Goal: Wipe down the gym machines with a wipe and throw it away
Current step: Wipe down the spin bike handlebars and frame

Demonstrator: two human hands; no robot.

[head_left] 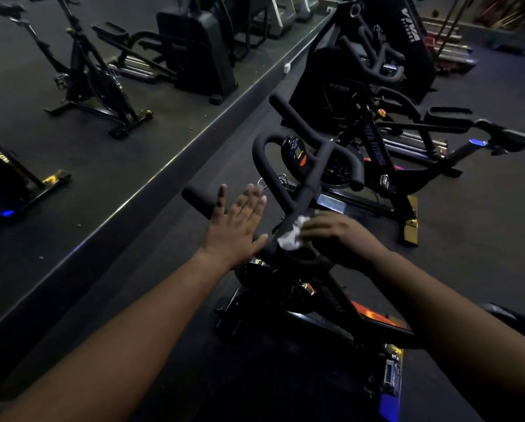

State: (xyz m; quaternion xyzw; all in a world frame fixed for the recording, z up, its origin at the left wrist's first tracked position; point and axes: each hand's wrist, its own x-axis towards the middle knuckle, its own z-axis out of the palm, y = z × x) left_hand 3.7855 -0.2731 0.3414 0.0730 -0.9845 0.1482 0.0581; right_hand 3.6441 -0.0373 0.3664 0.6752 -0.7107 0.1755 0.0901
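- Right now the crumpled white paper wipe (291,236) sits on the near end of the black foam-padded handlebar (308,190) of the closest spin bike, pressed there by the right hand (335,233).
- That hand's fingers curl over the wipe and the bar; how tightly they pinch the wipe I cannot tell in this dim light.
- Just left of the handlebar, the left hand (235,223) hovers with flat, straight fingers, holding nothing.
- To wipe well, probably drag the wipe along the centre bar, then round each loop.
- Beyond the handlebar, the round black console (294,152) crowds the loops.
- A second black spin bike (386,153) stands close on the handlebar's far right; dark floor to its left offers room.
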